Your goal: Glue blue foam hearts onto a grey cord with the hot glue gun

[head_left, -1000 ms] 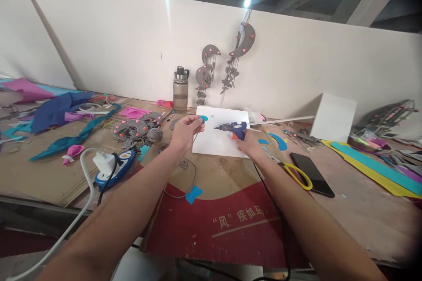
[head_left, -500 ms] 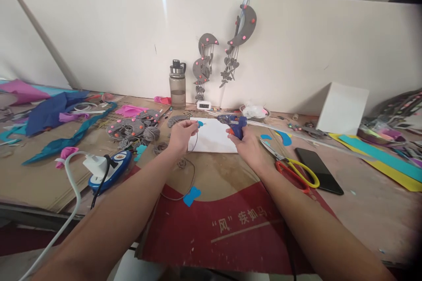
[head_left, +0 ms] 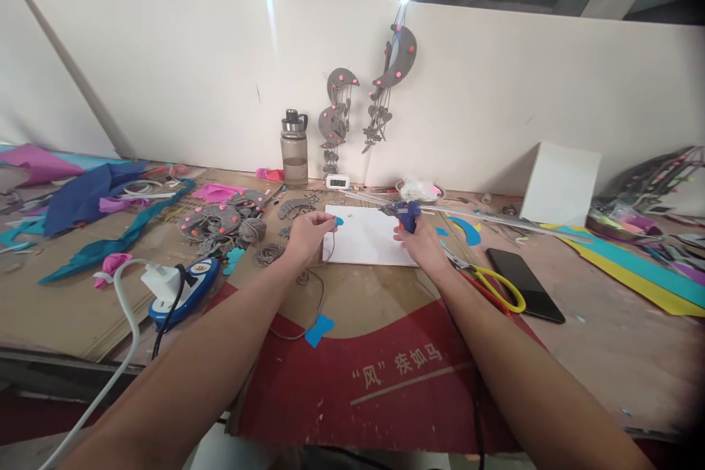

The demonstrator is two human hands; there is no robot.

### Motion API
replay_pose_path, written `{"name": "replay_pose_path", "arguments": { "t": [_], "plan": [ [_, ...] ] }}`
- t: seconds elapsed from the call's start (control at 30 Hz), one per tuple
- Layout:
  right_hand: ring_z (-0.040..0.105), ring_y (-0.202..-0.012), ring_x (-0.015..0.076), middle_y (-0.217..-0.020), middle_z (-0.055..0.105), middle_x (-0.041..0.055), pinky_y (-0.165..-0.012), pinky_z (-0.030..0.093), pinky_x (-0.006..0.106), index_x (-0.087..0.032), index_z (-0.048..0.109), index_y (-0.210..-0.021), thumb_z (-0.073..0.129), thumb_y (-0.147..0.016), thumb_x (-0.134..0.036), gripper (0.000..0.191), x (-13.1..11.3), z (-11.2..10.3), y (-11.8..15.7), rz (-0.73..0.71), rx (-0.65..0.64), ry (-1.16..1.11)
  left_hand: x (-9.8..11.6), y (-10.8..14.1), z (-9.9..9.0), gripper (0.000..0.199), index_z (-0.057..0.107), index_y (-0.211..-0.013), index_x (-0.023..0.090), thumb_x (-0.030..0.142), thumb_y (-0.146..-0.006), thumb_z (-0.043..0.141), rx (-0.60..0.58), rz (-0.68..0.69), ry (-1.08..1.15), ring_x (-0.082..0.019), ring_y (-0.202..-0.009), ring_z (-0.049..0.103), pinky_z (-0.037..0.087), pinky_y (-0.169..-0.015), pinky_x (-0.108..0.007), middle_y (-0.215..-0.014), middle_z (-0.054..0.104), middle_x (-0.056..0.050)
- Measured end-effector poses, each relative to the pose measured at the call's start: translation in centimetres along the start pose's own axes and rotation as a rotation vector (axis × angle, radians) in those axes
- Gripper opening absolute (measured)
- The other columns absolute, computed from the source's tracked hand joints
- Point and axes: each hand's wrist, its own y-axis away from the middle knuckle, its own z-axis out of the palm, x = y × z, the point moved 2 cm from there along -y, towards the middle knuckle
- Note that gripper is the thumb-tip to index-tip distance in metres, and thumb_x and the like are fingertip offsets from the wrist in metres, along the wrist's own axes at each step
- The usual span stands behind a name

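Observation:
My left hand (head_left: 308, 233) pinches a small blue felt piece (head_left: 338, 221) above the left edge of a white sheet (head_left: 366, 239). A grey cord (head_left: 324, 286) hangs from near those fingers and curves down to a blue felt cutout (head_left: 319, 330) on the red and brown cardboard (head_left: 385, 323). My right hand (head_left: 421, 239) is wrapped round a blue hot glue gun (head_left: 408, 215) over the sheet's right side, its nozzle pointing left. The glue gun's tip is apart from the blue piece.
Scissors (head_left: 501, 290) and a black phone (head_left: 526, 285) lie to the right. At left are a power strip (head_left: 190, 292), grey felt pieces (head_left: 220, 220) and a yarn coil (head_left: 269, 253). A water bottle (head_left: 294, 154) and small clock (head_left: 338, 182) stand behind; grey moon ornaments (head_left: 405, 55) hang on the wall.
My right hand has drawn the glue gun to the right, away from the blue piece. My left hand still holds that piece. The camera view has shifted slightly.

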Motion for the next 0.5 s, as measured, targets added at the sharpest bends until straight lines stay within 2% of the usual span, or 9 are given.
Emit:
{"name": "replay_pose_path", "arguments": {
  "t": [0.1,0.2,0.27,0.37,0.5],
  "plan": [
    [0.068,-0.086,0.0164,-0.115,0.064,0.0079,-0.065,0.056,0.029,-0.021,0.043,-0.119,0.051,-0.082,-0.024,0.038,-1.3,0.7,1.0,-0.069,-0.027,-0.425,1.3,0.3,-0.1,0.013,0.07,-0.071,0.015,0.025,-0.065,0.074,0.066,0.03,-0.013,-0.011,-0.063,0.058,0.04,-0.061,-0.023,-0.069,0.068,-0.004],
    [0.066,-0.083,0.0147,-0.12,0.061,0.0075,-0.063,0.056,0.028,-0.023,0.042,-0.121,0.053,-0.083,-0.028,0.04,-3.3,0.8,2.7,-0.225,-0.003,-0.558,2.7,0.9,0.3,0.009,0.068,-0.068,0.014,0.021,-0.065,0.073,0.06,0.01,0.161,-0.007,-0.056,0.05,0.036,-0.054,-0.022,-0.062,0.062,0.0],
    [0.063,-0.074,0.0126,-0.115,0.063,0.007,-0.063,0.055,0.029,-0.021,0.045,-0.117,0.051,-0.086,-0.03,0.032,-4.5,0.7,4.0,-0.298,-0.028,-0.547,3.3,1.3,0.7,0.011,0.065,-0.067,0.013,0.019,-0.064,0.074,0.031,-0.017,0.291,-0.006,-0.053,0.047,0.033,-0.051,-0.021,-0.061,0.059,0.001],
    [0.059,-0.067,0.0128,-0.103,0.066,0.0066,-0.065,0.052,0.031,-0.019,0.051,-0.109,0.049,-0.09,-0.034,0.025,-5.5,0.5,5.3,-0.37,-0.065,-0.421,3.6,1.6,1.0,0.018,0.064,-0.069,0.012,0.021,-0.06,0.077,0.018,-0.066,0.387,-0.008,-0.057,0.053,0.039,-0.053,-0.021,-0.064,0.06,0.0],
    [0.06,-0.08,0.0204,-0.1,0.066,0.0095,-0.072,0.05,0.036,-0.019,0.052,-0.106,0.046,-0.092,-0.038,0.025,-5.6,0.6,5.8,-0.43,-0.042,-0.222,3.5,1.6,0.9,0.027,0.065,-0.07,0.012,0.024,-0.054,0.083,0.021,-0.091,0.445,-0.01,-0.06,0.057,0.047,-0.061,-0.025,-0.064,0.061,0.0]
  ]
}}
